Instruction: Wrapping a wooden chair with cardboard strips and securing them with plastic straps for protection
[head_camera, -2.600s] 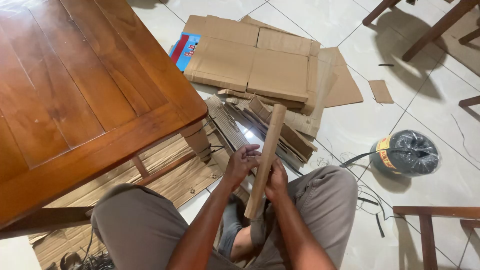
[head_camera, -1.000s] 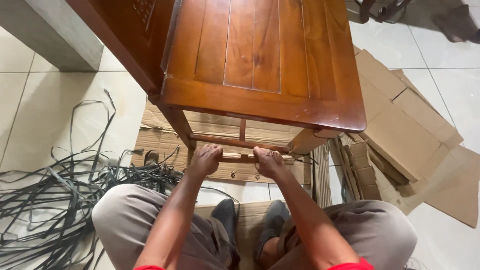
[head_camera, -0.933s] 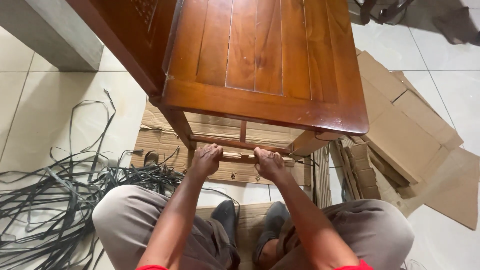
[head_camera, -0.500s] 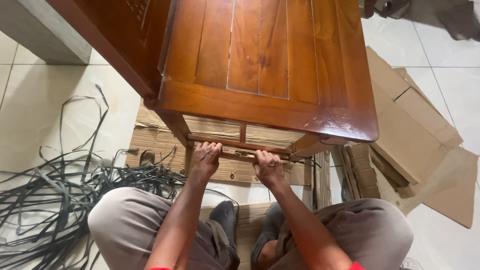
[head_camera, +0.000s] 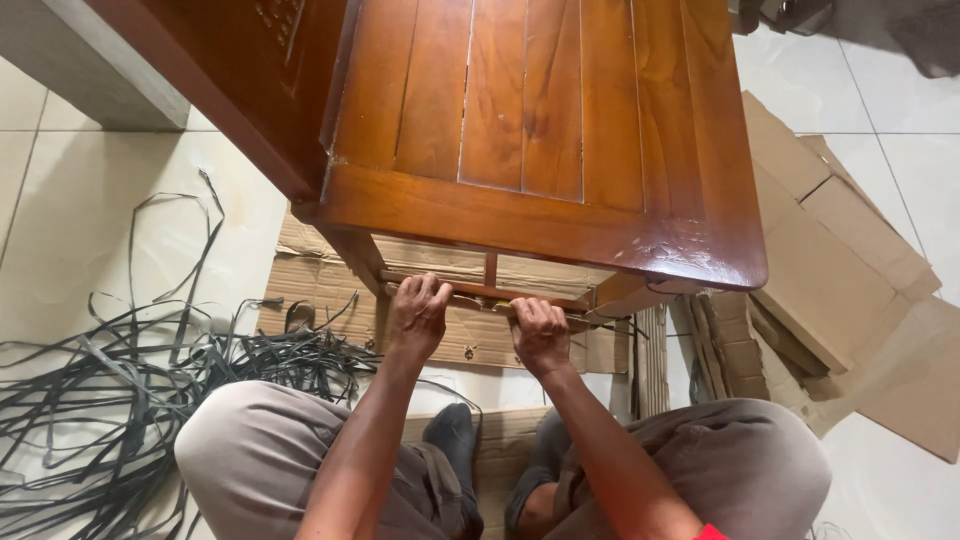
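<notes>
My left hand (head_camera: 418, 312) and right hand (head_camera: 540, 330) are both curled shut over a cardboard strip (head_camera: 478, 303) laid along the lower rail (head_camera: 470, 290) of the wooden table (head_camera: 540, 130), just under its near edge; the strip looks light and bendable, likely to crease if squeezed, so I judge it best pinched against the stiff rail at both ends; the table itself seems heavy and rigid; its top overhangs my knuckles and its legs hem the rail in; loose black strapping (head_camera: 130, 370) sprawls left of the table, flattened cardboard boxes (head_camera: 840, 270) lie to its right.
</notes>
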